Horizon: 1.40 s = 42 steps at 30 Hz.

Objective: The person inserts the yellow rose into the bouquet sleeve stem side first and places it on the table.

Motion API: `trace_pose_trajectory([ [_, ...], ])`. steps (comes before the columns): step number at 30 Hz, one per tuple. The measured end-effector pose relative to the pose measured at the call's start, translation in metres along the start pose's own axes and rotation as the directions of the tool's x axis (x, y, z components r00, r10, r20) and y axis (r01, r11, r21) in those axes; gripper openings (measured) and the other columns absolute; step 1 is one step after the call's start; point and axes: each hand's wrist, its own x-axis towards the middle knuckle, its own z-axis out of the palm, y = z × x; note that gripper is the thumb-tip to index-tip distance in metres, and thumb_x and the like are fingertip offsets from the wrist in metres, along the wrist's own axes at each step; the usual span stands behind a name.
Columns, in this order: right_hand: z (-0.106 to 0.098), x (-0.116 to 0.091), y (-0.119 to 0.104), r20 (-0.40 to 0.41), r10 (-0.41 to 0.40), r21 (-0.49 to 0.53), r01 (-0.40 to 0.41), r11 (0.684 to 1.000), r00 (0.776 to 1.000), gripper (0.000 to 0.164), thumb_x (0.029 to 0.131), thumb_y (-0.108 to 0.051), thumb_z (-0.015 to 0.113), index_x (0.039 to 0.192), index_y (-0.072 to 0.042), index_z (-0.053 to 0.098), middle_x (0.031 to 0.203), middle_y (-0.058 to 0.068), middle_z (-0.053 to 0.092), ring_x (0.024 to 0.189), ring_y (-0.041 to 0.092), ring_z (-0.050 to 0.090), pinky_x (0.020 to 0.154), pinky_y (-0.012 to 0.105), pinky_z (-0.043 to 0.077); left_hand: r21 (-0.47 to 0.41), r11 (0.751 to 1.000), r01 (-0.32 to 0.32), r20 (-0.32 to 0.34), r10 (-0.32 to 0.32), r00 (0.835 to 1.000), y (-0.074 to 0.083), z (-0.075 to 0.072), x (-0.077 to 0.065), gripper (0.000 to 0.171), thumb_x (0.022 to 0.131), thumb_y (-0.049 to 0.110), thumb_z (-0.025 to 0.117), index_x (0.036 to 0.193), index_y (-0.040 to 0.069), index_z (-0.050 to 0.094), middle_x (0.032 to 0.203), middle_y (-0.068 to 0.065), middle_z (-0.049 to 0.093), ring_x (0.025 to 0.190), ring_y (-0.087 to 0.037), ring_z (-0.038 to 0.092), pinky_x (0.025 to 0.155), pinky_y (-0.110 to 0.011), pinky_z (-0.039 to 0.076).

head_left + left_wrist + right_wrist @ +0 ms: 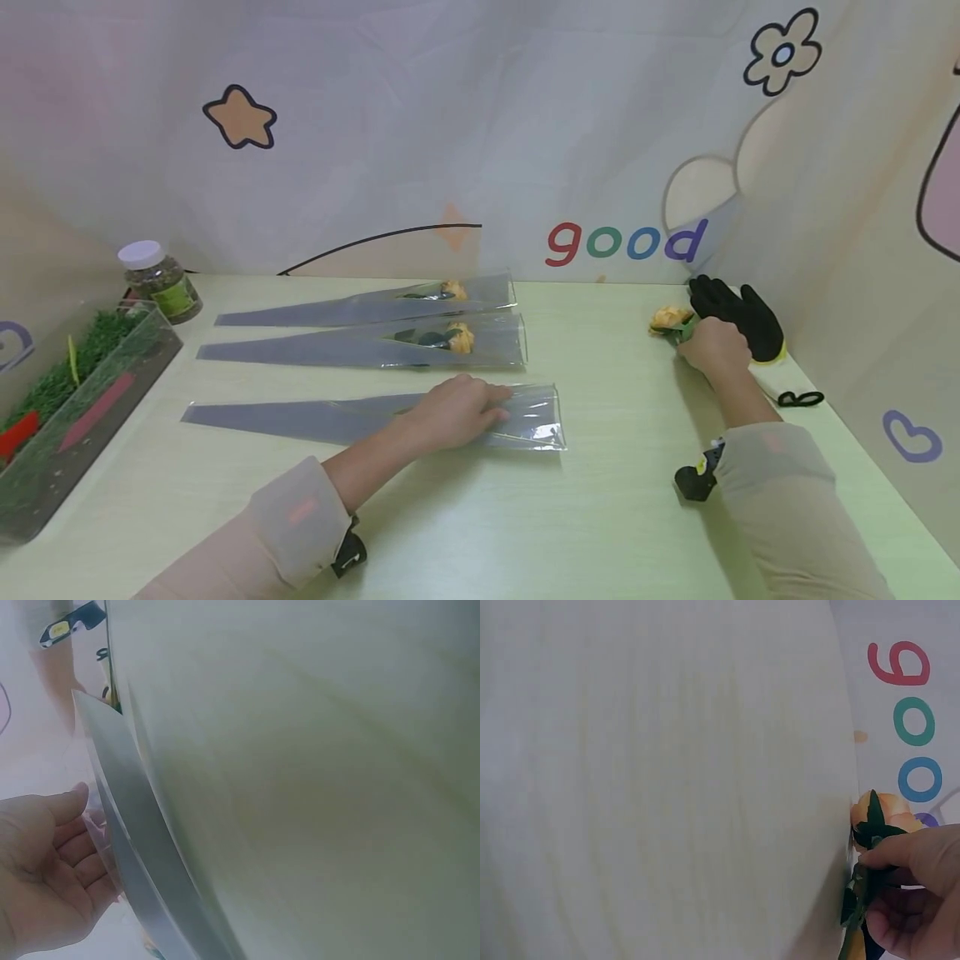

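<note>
In the head view my left hand (459, 412) rests on the nearest flower sleeve (532, 421), a long clear-and-grey plastic one that lies flat and tapers to the left. Its thumb and fingertips touch the film in the left wrist view, the thumb apart from the fingers. On the right, my right hand (716, 346) pinches the green stem of a yellow-orange rose (885, 814) just below the bloom, between thumb and fingers. Most of the stem is hidden by that hand. Two more sleeves (337, 350) lie behind, each with a yellow rose (461, 338) inside.
A black glove (757, 321) lies beyond my right hand, with a small black loop-shaped thing (800, 399) nearby. At the left stand a clear box (97, 400) with green artificial grass and a white-lidded jar (161, 283). A printed curtain (480, 108) hangs behind the table.
</note>
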Motion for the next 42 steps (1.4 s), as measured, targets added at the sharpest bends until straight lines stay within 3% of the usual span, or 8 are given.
trace_pose_trajectory([
  [6, -0.011, -0.005, -0.002, -0.05, -0.071, 0.063, 0.074, 0.995, 0.996, 0.022, 0.079, -0.012, 0.058, 0.058, -0.008, 0.055, 0.063, 0.006, 0.051, 0.067, 0.028, 0.048, 0.054, 0.036, 0.039, 0.018, 1.0, -0.01, -0.011, 0.01, 1.0, 0.0, -0.003, 0.0, 0.038, 0.092, 0.025, 0.058, 0.125, 0.007, 0.059, 0.118, -0.007, 0.061, 0.047, -0.009, 0.031, 0.05, -0.025, 0.035],
  [10, -0.023, -0.009, -0.011, -0.062, -0.141, 0.089, 0.147, 0.985, 0.988, 0.014, 0.081, -0.013, 0.061, 0.076, -0.001, 0.068, 0.075, 0.011, 0.061, 0.073, 0.031, 0.053, 0.057, 0.04, 0.043, 0.024, 1.0, -0.009, -0.017, 0.009, 1.0, 0.0, -0.004, 0.0, 0.038, 0.092, 0.026, 0.058, 0.126, 0.008, 0.058, 0.118, -0.007, 0.061, 0.047, -0.009, 0.032, 0.051, -0.026, 0.037],
  [14, -0.034, -0.013, -0.023, -0.074, -0.177, 0.093, 0.184, 0.979, 0.981, 0.023, 0.083, -0.017, 0.062, 0.093, 0.002, 0.068, 0.094, 0.019, 0.063, 0.084, 0.038, 0.055, 0.064, 0.045, 0.045, 0.022, 1.0, -0.009, -0.016, 0.009, 1.0, 0.0, -0.005, 0.001, 0.038, 0.093, 0.026, 0.057, 0.126, 0.008, 0.058, 0.103, -0.009, 0.067, 0.042, -0.007, 0.027, 0.05, -0.026, 0.035],
  [21, -0.044, -0.021, -0.045, -0.122, -0.24, 0.103, 0.253, 0.962, 0.963, 0.026, 0.084, -0.019, 0.064, 0.092, 0.005, 0.067, 0.094, 0.022, 0.062, 0.087, 0.041, 0.054, 0.066, 0.046, 0.043, 0.011, 1.0, -0.011, -0.015, 0.011, 1.0, 0.0, -0.005, 0.0, 0.038, 0.093, 0.025, 0.057, 0.126, 0.008, 0.058, 0.066, -0.001, 0.059, 0.039, -0.006, 0.023, 0.049, -0.025, 0.033],
  [27, -0.056, -0.031, -0.055, -0.109, -0.23, 0.324, 0.254, 0.911, 0.967, 0.034, 0.088, -0.025, 0.063, 0.101, 0.006, 0.063, 0.101, 0.021, 0.059, 0.076, 0.026, 0.059, 0.062, 0.031, 0.046, 0.005, 1.0, -0.02, -0.017, 0.02, 1.0, 0.001, -0.005, 0.0, 0.037, 0.093, 0.024, 0.058, 0.125, 0.006, 0.058, 0.099, -0.008, 0.068, 0.039, -0.006, 0.023, 0.049, -0.025, 0.033],
  [31, -0.065, -0.039, -0.059, -0.05, -0.181, 0.593, 0.175, 0.786, 0.982, 0.04, 0.09, -0.027, 0.061, 0.112, 0.006, 0.055, 0.116, 0.017, 0.05, 0.074, 0.007, 0.058, 0.066, 0.021, 0.05, 0.013, 1.0, -0.02, -0.021, 0.021, 1.0, 0.002, -0.006, -0.001, 0.037, 0.093, 0.024, 0.058, 0.125, 0.006, 0.058, 0.112, -0.009, 0.065, 0.04, -0.006, 0.024, 0.05, -0.025, 0.034],
  [38, -0.07, -0.053, -0.056, -0.107, -0.081, 0.911, 0.131, 0.39, 0.991, 0.008, 0.085, -0.019, 0.067, 0.086, -0.012, 0.062, 0.102, 0.001, 0.048, 0.074, 0.003, 0.056, 0.062, 0.016, 0.05, 0.007, 1.0, -0.012, -0.02, 0.012, 1.0, 0.003, -0.006, -0.001, 0.037, 0.092, 0.023, 0.058, 0.125, 0.006, 0.058, 0.107, -0.009, 0.066, 0.041, -0.006, 0.024, 0.05, -0.025, 0.034],
  [42, -0.065, -0.059, -0.056, -0.152, 0.05, 0.962, 0.136, 0.238, 0.987, 0.006, 0.083, -0.014, 0.069, 0.083, -0.015, 0.063, 0.094, -0.001, 0.052, 0.069, 0.003, 0.057, 0.058, 0.015, 0.049, 0.005, 1.0, -0.006, -0.029, 0.006, 1.0, 0.003, -0.006, -0.001, 0.037, 0.092, 0.023, 0.059, 0.125, 0.006, 0.059, 0.116, -0.009, 0.062, 0.038, -0.006, 0.023, 0.047, -0.024, 0.033],
])
